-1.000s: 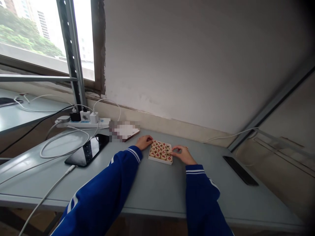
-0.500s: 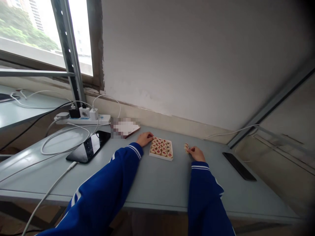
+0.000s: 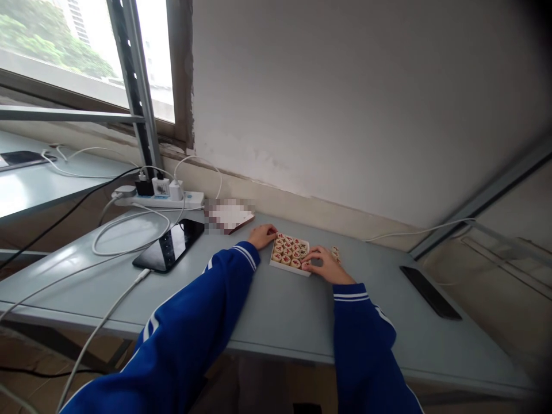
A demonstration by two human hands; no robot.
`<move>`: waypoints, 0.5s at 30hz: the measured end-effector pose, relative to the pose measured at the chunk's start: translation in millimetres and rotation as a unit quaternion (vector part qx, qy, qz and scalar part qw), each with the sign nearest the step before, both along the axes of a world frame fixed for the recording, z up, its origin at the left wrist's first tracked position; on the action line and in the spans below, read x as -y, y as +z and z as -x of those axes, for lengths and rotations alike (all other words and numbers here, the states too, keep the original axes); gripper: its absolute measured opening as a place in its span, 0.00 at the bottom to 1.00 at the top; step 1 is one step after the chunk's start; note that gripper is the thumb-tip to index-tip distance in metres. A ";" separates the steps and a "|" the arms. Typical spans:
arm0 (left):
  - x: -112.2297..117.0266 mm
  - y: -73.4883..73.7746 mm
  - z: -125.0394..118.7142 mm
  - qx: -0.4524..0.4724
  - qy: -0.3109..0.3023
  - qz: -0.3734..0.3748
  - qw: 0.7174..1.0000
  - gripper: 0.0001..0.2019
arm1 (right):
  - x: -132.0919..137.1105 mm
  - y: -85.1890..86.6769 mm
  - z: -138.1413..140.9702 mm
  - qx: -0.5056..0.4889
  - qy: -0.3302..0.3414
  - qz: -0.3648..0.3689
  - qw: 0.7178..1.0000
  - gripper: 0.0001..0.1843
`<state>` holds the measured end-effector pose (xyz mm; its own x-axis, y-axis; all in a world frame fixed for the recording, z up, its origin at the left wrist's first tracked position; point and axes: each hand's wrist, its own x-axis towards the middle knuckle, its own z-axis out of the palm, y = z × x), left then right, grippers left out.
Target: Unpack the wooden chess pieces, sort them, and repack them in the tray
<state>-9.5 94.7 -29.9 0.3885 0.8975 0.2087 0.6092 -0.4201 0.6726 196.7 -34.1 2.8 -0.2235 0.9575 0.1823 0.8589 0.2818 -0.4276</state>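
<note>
Back from the bench beside the tray, the right hand (image 3: 324, 264) now sits at the tray's near right corner, its fingers (image 3: 309, 265) curled onto the round chess pieces (image 3: 290, 250) there; whether they pinch a piece, I cannot tell. That puts the hand on the packed rows, away from the small cluster of loose pieces (image 3: 335, 254), which lies on the bench (image 3: 276, 322) just to its right. The white tray (image 3: 288, 269) is close to square, so it shows no clear long axis; it sits askew to the bench edge, one corner pointing toward the person. Its pieces lie flat, red characters upward. The left hand (image 3: 263, 236) rests at the tray's far left corner, extended and touching it, not closed on anything. A black phone (image 3: 168, 246) lies left of the tray, below a power strip (image 3: 157, 200), and a second phone (image 3: 430, 292) lies well off to the right.
</note>
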 end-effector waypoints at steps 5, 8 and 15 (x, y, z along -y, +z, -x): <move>-1.3 -1.0 -0.5 0.004 -0.011 0.006 1.000 0.11 | -3.6 1.7 -12.8 -0.092 -0.037 0.005 0.995 0.15; -0.1 0.2 -1.2 0.003 -0.009 0.010 1.000 0.11 | -6.3 -4.9 -36.4 -0.190 -0.095 0.037 0.977 0.17; 3.0 3.5 -0.9 -0.007 -0.004 0.011 1.000 0.11 | -1.4 -32.7 -106.5 -0.197 -0.260 0.113 0.938 0.18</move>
<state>-8.6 91.7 -26.4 0.3990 0.8983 0.1841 0.6144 -0.4109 0.6736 303.2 -32.7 -29.9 0.3277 0.9423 -0.0682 0.6180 -0.2684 -0.7390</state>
